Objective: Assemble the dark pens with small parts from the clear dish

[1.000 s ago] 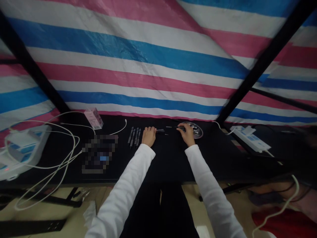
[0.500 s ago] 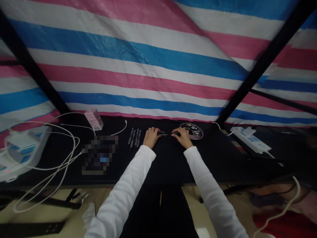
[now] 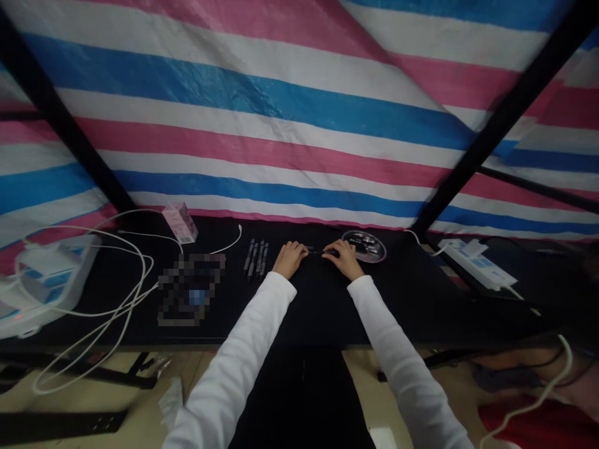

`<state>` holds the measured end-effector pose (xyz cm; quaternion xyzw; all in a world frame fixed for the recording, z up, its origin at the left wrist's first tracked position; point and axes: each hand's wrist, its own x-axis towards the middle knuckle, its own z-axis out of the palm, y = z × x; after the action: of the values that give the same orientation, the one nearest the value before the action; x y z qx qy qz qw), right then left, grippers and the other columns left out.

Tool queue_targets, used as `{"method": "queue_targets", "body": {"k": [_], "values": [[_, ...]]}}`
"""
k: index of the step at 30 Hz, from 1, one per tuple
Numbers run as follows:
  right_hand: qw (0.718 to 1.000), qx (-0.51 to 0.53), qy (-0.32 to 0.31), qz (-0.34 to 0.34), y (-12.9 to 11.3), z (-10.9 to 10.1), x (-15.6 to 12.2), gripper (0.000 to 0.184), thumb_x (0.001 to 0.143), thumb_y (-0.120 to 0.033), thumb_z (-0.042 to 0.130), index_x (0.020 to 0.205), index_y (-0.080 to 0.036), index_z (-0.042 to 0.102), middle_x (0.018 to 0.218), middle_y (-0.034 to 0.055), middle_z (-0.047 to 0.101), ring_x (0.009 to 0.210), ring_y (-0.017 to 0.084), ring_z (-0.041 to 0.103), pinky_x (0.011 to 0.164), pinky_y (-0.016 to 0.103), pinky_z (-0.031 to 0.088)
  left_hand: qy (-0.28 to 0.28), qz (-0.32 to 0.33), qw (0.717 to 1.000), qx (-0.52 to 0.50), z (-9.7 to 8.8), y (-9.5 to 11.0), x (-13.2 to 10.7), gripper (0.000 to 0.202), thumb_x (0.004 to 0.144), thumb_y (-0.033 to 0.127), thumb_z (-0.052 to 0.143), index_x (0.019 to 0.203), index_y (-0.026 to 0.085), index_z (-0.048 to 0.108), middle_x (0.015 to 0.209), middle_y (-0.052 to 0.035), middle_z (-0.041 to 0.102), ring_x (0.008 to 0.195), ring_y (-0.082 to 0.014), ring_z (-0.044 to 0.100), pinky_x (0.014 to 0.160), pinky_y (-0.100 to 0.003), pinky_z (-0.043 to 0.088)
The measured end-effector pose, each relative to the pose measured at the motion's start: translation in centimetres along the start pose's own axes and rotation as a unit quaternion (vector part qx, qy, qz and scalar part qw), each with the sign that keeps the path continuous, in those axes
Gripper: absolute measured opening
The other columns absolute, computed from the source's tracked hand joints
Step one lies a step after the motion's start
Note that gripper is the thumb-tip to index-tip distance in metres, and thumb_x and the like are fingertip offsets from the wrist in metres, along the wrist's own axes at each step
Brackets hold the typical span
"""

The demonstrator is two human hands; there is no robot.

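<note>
The left hand point(image 3: 289, 259) and the right hand point(image 3: 345, 259), two in number, are near each other above the table point(image 3: 322, 312), closer to its far edge than to its near edge. Each hand has thumb and fingers pressed together, pinching a thin dark pen part point(image 3: 315, 252) which lies level between them. Its ends are hidden by the fingers, and I cannot tell whether it is one piece or two joined.

One second ago the hands were wider apart, with a gap between the pieces they held, and the right hand covered some of the dish. Now one metal dish point(image 3: 380, 254) shows more fully, just beyond the right hand, near the far edge; its shiny pieces point(image 3: 362, 239) are too small for counting. Beside the left hand, four pens point(image 3: 253, 260) lie in a row, in the same place as earlier.

Farther out, one pink box point(image 3: 180, 223) stands by the far edge, toward the left corner. Nearer to the near edge lies one flat object point(image 3: 191, 290), masked by squares.
</note>
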<state>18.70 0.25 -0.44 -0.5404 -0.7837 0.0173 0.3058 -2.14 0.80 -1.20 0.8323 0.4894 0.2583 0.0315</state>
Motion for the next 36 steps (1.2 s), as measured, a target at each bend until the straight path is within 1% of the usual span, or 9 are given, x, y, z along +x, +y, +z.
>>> {"method": "queue_targets", "body": {"k": [3, 5, 10, 15, 18, 22, 27, 33, 36], "values": [[0.999, -0.023, 0.017, 0.024, 0.7, -0.2, 0.0, 0.023, 0.083, -0.044, 0.052, 0.091, -0.026, 0.065, 0.096, 0.0057, 0.059, 0.095, 0.024, 0.048, 0.080, 0.037, 0.028, 0.029, -0.049, 0.998, 0.028, 0.1, -0.5, -0.2, 0.024, 0.091, 0.033, 0.036, 0.094, 0.022, 0.058, 0.094, -0.0043, 0.056, 0.090, -0.0190, 0.044, 0.079, -0.033, 0.031], [0.998, -0.041, 0.021, 0.031, 0.9, -0.1, -0.1, 0.023, 0.083, -0.043, 0.052, 0.090, -0.026, 0.065, 0.097, 0.0061, 0.058, 0.097, 0.025, 0.047, 0.080, 0.038, 0.028, 0.042, -0.065, 0.996, 0.043, 0.2, -0.7, -0.3, 0.026, 0.091, 0.034, 0.034, 0.093, 0.023, 0.058, 0.095, -0.0051, 0.055, 0.090, -0.0199, 0.043, 0.078, -0.034, 0.030], [0.998, -0.065, 0.003, 0.018, 0.8, 0.2, -0.4, 0.019, 0.081, -0.040, 0.056, 0.091, -0.026, 0.063, 0.101, 0.0064, 0.055, 0.099, 0.026, 0.045, 0.082, 0.040, 0.029, 0.045, -0.066, 0.995, 0.052, 0.1, -0.8, -0.4, 0.028, 0.091, 0.035, 0.032, 0.093, 0.024, 0.057, 0.095, -0.0058, 0.055, 0.090, -0.0209, 0.042, 0.078, -0.034, 0.029], [0.996, -0.083, 0.002, 0.021, 0.8, 0.2, -0.5, 0.017, 0.080, -0.038, 0.058, 0.091, -0.027, 0.063, 0.101, 0.0060, 0.055, 0.100, 0.026, 0.044, 0.083, 0.042, 0.029, 0.049, -0.089, 0.994, 0.048, -0.3, -0.8, -0.4, 0.028, 0.092, 0.034, 0.031, 0.095, 0.024, 0.057, 0.097, -0.0067, 0.054, 0.091, -0.0210, 0.042, 0.077, -0.035, 0.029], [0.997, -0.081, -0.006, 0.016, 0.6, 0.3, -0.5, 0.019, 0.080, -0.039, 0.057, 0.094, -0.028, 0.063, 0.102, 0.0060, 0.055, 0.100, 0.026, 0.045, 0.083, 0.041, 0.030, 0.049, -0.082, 0.994, 0.046, -0.2, -0.8, -0.3, 0.029, 0.092, 0.034, 0.031, 0.095, 0.024, 0.058, 0.097, -0.0064, 0.055, 0.090, -0.0205, 0.042, 0.077, -0.034, 0.030], [0.998, -0.057, -0.001, 0.007, -0.1, 0.3, -0.3, 0.028, 0.080, -0.043, 0.056, 0.105, -0.031, 0.061, 0.104, 0.0066, 0.056, 0.098, 0.026, 0.046, 0.083, 0.041, 0.029, 0.041, -0.050, 0.998, 0.022, -0.1, -0.6, -0.3, 0.027, 0.091, 0.035, 0.033, 0.095, 0.025, 0.058, 0.096, -0.0042, 0.055, 0.090, -0.0195, 0.042, 0.077, -0.033, 0.030], [0.999, -0.038, -0.007, -0.007, -0.3, 0.1, -0.1, 0.024, 0.085, -0.044, 0.049, 0.089, -0.028, 0.067, 0.093, 0.0051, 0.061, 0.094, 0.023, 0.049, 0.082, 0.039, 0.027, 0.026, -0.041, 0.999, 0.003, -0.2, -0.1, -0.3, 0.027, 0.092, 0.035, 0.033, 0.096, 0.025, 0.058, 0.097, -0.0040, 0.056, 0.091, -0.0184, 0.042, 0.078, -0.033, 0.030], [1.000, -0.017, -0.003, -0.018, -0.2, -0.6, -0.1, 0.030, 0.088, -0.043, 0.042, 0.091, -0.025, 0.065, 0.091, 0.0044, 0.063, 0.089, 0.021, 0.052, 0.083, 0.038, 0.026, 0.034, -0.057, 0.998, 0.007, -0.4, -0.1, -0.1, 0.025, 0.091, 0.035, 0.036, 0.095, 0.025, 0.058, 0.096, -0.0035, 0.056, 0.091, -0.0184, 0.043, 0.079, -0.033, 0.030], [0.998, -0.047, 0.036, 0.016, 0.4, -1.2, -0.1, 0.032, 0.089, -0.040, 0.039, 0.085, -0.022, 0.064, 0.090, 0.0057, 0.063, 0.090, 0.022, 0.051, 0.082, 0.039, 0.026, 0.035, -0.057, 0.998, 0.003, -0.5, -0.1, -0.1, 0.024, 0.091, 0.035, 0.036, 0.094, 0.025, 0.058, 0.095, -0.0029, 0.057, 0.091, -0.0186, 0.043, 0.079, -0.033, 0.030]]}}
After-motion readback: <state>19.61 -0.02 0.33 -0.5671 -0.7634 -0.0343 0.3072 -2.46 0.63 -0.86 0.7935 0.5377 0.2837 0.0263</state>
